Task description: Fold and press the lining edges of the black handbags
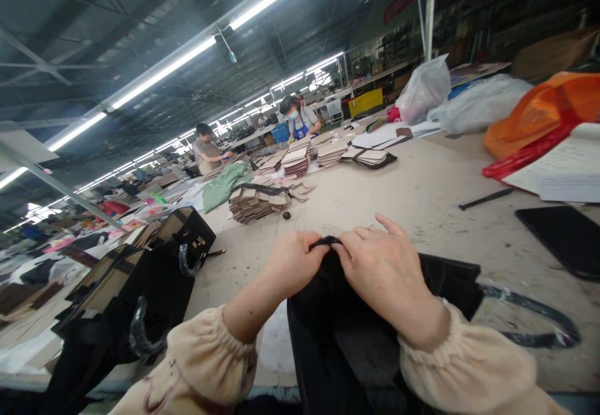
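A black bag [323, 334] lies at the table's front edge, its wrapped handle [534, 315] sticking out to the right. My left hand [293, 265] pinches the bag's upper edge between thumb and fingers. Close beside it, almost touching, my right hand [379, 265] grips the same edge, with one finger raised. A short bit of the black edge bends up between the two hands. The lower part of the bag is partly hidden by my right forearm.
Black bags [159, 277] with wrapped handles stand at left. Beyond are stacked brown pieces [257, 204] and a green cloth [225, 185]. A black phone [562, 240], papers [562, 165] and an orange bag [539, 112] lie at right. Two people work farther back.
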### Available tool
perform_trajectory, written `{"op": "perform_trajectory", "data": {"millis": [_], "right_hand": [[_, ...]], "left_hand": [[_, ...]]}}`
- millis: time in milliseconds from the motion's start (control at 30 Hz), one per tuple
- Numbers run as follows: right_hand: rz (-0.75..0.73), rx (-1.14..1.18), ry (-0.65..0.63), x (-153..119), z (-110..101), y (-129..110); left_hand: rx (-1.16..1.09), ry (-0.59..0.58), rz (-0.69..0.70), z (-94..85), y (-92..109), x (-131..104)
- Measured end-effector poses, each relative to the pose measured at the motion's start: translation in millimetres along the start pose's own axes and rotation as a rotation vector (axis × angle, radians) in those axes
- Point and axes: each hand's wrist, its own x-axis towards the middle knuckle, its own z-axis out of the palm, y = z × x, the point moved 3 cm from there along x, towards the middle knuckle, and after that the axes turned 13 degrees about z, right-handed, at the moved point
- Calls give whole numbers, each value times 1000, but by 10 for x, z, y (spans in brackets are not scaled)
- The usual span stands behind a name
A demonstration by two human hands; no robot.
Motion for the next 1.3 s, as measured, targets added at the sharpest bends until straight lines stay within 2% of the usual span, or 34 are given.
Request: {"op": "perform_trajectory", "data": {"millis": [267, 433, 533, 767, 1067, 1233, 1300], "right_hand": [[-6, -8, -33, 8, -3, 26], [-14, 11, -31, 21, -11, 41], [-17, 17, -30, 19, -20, 35], [-22, 24, -41, -12, -36, -7], [-36, 29, -47, -22, -27, -24], [-38, 26, -24, -1, -25, 14], [-37, 25, -15, 2, -27, 21]], "left_hand": [[23, 4, 8, 1, 5, -24], [-122, 65, 98, 27, -20, -40], [-120, 75, 122, 41, -35, -41], [8, 52, 105, 23, -16, -21], [-7, 52, 102, 18, -16, -11], [-56, 71, 12, 31, -49, -26], [-82, 118, -25, 24, -65, -54]]}}
